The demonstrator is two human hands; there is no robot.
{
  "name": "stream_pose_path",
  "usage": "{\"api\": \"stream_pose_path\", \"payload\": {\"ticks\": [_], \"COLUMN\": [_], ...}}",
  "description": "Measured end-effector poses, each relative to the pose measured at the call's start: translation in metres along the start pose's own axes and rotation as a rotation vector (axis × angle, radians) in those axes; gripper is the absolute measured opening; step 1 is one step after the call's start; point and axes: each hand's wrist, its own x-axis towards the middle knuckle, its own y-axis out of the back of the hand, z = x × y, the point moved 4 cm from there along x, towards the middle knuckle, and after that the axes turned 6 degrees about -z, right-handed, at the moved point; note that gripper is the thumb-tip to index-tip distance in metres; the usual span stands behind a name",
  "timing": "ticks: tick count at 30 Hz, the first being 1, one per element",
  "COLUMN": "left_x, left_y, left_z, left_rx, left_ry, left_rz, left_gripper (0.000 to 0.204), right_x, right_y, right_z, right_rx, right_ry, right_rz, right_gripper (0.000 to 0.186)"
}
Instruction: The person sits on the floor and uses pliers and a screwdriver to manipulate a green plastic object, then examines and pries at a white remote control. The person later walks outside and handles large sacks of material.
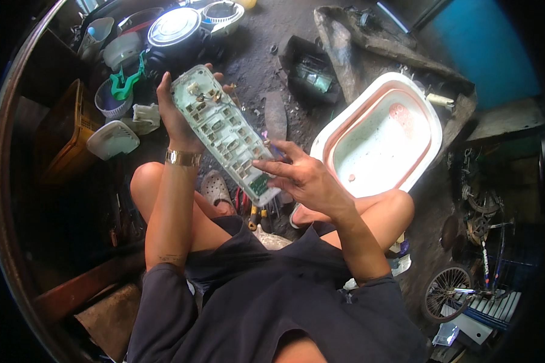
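A long pale plastic panel (227, 136) with square cutouts, wires near its top and a small green board at its lower end is raised over my legs, tilted. My left hand (181, 121) is closed round its upper left side, fingertips showing beyond the top right edge. My right hand (303, 178) has its fingers apart at the panel's lower right, one fingertip on or just over it. Beneath the panel, tools with yellow and red handles (251, 215) lie between my feet, partly hidden.
A white-and-pink basin (428, 140) stands right. Left are a yellow crate (66, 121), tubs and a green plastic piece (123, 88). A round silver lid (174, 27) and a dark container (303, 60) are beyond. A bicycle wheel (447, 293) is at lower right.
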Motion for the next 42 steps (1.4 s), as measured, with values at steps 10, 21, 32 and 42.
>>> {"api": "stream_pose_path", "payload": {"ticks": [10,21,32,42], "left_x": [-0.002,-0.005,-0.031,-0.039], "left_y": [-0.013,0.008,0.035,0.033], "left_z": [0.0,-0.022,0.016,0.013], "left_rx": [0.032,0.744,0.485,0.077], "left_ry": [0.024,-0.12,0.005,-0.024], "left_rz": [-0.011,0.419,0.461,0.317], "left_gripper": [0.083,0.05,0.063,0.089], "right_x": [-0.018,0.052,-0.03,0.015], "right_y": [-0.003,-0.01,-0.304,-0.315], "right_z": [0.021,0.09,0.304,0.284], "right_rx": [0.187,0.569,0.651,0.178], "right_ry": [-0.064,-0.169,-1.017,-1.3], "right_rz": [0.319,0.681,-0.004,-0.049], "right_gripper": [0.022,0.033,0.025,0.04]}}
